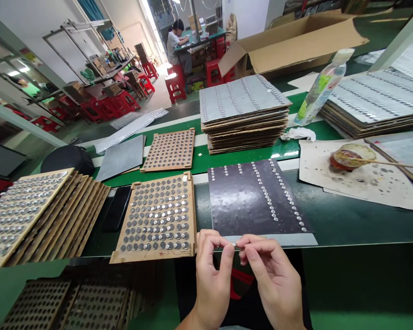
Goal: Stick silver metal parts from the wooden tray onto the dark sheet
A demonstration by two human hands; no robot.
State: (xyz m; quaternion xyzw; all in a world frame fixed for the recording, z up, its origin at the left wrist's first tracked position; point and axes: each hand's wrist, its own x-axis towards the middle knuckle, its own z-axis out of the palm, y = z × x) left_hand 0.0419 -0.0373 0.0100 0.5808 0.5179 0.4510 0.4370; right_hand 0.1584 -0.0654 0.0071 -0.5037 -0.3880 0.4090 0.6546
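My left hand point(211, 270) and my right hand point(270, 279) meet in front of me, their fingertips pinching a tiny silver stud point(234, 245). Just beyond the fingertips lies a dark sheet point(248, 201) on a grey backing, with rows of similar studs along it. To the left of my hands, a wooden tray point(154, 256) holds many small round metal discs point(158, 215) in a grid. The stud mostly hides between my fingers, so its shape is hard to make out.
A stack of wooden trays point(44, 220) stands at the far left, beside a black phone point(117, 208). Cardboard-backed stacks of studded sheets point(242, 112) rise behind. A stained card with a glue tin point(353, 156) and stick lies right. A co-worker point(175, 43) sits far back.
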